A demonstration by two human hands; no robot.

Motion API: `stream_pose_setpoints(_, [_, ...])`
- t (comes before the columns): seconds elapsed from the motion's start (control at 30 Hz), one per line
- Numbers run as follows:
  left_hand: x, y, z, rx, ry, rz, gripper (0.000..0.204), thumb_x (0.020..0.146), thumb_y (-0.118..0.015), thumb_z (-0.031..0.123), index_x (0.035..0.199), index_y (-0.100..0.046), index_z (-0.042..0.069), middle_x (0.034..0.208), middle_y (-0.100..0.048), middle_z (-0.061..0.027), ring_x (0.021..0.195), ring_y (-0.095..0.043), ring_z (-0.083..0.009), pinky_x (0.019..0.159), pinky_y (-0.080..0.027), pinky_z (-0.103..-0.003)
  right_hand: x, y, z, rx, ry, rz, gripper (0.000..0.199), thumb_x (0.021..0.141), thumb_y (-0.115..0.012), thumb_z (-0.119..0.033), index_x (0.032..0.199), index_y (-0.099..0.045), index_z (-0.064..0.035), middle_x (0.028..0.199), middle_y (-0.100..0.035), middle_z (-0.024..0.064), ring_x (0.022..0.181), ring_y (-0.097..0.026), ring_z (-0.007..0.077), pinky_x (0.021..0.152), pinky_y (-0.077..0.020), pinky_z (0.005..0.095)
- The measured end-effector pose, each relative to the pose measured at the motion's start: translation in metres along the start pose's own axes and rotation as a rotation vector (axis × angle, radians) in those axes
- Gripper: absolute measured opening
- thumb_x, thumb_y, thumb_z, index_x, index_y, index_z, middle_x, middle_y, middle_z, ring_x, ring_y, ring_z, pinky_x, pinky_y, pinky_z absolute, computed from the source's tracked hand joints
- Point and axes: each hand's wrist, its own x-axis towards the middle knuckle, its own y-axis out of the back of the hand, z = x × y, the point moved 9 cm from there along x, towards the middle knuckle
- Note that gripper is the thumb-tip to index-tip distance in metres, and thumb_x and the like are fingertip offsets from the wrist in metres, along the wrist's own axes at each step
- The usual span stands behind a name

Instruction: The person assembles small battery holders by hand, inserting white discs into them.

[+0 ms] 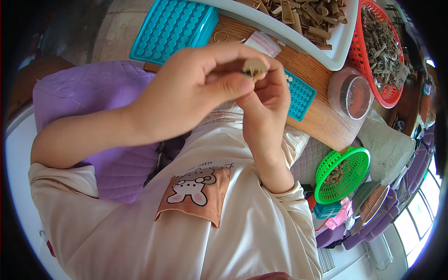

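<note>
Tan part: small, rounded, tan part [259, 66] held up above the lap, near the wooden surface [337, 122].
Left hand: left hand [193, 81] pinching the part between thumb and fingers.
Right hand: right hand [266, 109] curled close beside it; whether it also grips, cannot tell.
Handling (judged): light, stiff, likely hard plastic; smooth rim may slip.
Metallic bits inside: probably bendable.
Hold: outer rim, lightly, clear of the opening.
</note>
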Motion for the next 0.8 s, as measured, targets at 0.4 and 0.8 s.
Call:
stream_pose_setpoints(0.4, [-0.003, -0.006, -0.020, -0.075, 0.304, -0.100, 0.031, 0.085, -0.049, 0.013, 0.113, -0.045, 0.001, 0.097, -0.056, -0.0074, 0.085, -0.056, -0.0121, 0.073, -0.045, -0.022, -0.011, 0.088, -0.022, -0.977, 0.214, 0.159, 0.028, 0.065, -0.065, -0.004, 0.091, -0.055, -0.0004, 0.085, -0.056, 0.0106, 0.076, -0.055, 0.0196, 0.067, -0.0437, 0.0275])
stream_pose_setpoints(0.8, [-0.013, -0.014, -0.037, -0.311, 0.600, -0.116, 0.032, 0.085, -0.048, 0.015, 0.115, -0.042, 0.003, 0.097, -0.055, -0.0074, 0.085, -0.057, -0.0132, 0.073, -0.048, -0.025, -0.035, 0.138, -0.006, -1.587, 0.164, 0.222, 0.011, 0.071, -0.058, -0.005, 0.081, -0.057, -0.0025, 0.085, -0.054, 0.0109, 0.077, -0.052, 0.0276, 0.067, -0.0423, 0.0353])
